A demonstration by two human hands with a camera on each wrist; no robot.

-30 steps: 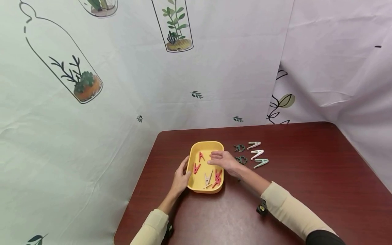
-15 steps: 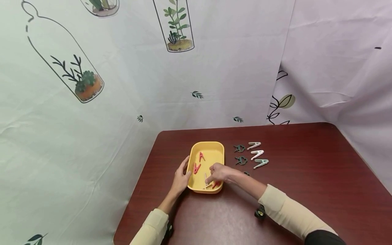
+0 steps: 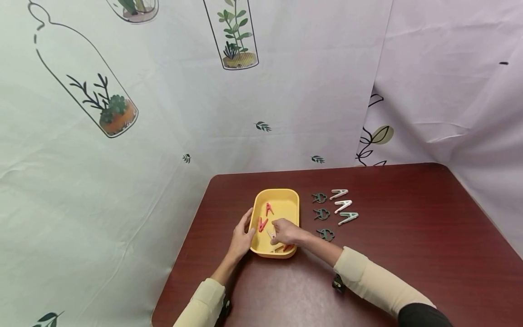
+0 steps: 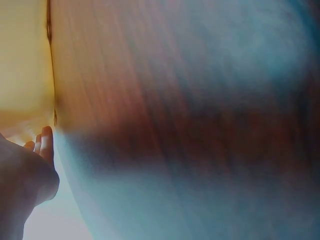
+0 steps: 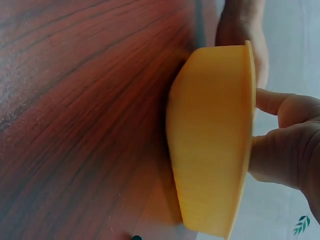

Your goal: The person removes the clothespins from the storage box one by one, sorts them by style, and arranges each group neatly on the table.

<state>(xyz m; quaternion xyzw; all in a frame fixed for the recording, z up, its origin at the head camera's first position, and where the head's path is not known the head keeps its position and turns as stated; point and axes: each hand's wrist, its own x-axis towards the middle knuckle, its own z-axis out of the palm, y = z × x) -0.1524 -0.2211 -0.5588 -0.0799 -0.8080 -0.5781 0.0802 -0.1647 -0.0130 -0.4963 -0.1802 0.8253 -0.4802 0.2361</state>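
A yellow plastic tray (image 3: pixel 276 190) sits on the table. My left hand (image 3: pixel 241 237) grips its left side, thumb at the rim and fingers along the outer wall. My right hand (image 3: pixel 287 232) reaches over the right rim into the tray, pinching a whitish clothespin (image 3: pixel 271 234) between thumb and fingers. In the right wrist view the tray wall (image 5: pixel 212 135) hides those fingertips. Two red clothespins (image 3: pixel 262 224) lie toward the tray's left side. Below the right hand show part of a red clothespin (image 3: pixel 288 248) and a pale yellow clothespin (image 3: pixel 277 249).
On the dark red table (image 3: pixel 400 218), right of the tray, dark green round-jawed clips (image 3: pixel 322 214) form a column. Beside them lie two white clothespins (image 3: pixel 342 206) and a mint green clothespin (image 3: pixel 348 218). A printed cloth (image 3: pixel 286 100) hangs behind the table.
My right hand has come down from above the tray's middle to its lower part, then shifted left. The whitish clothespin has moved slightly left with it. My left hand has stayed put.
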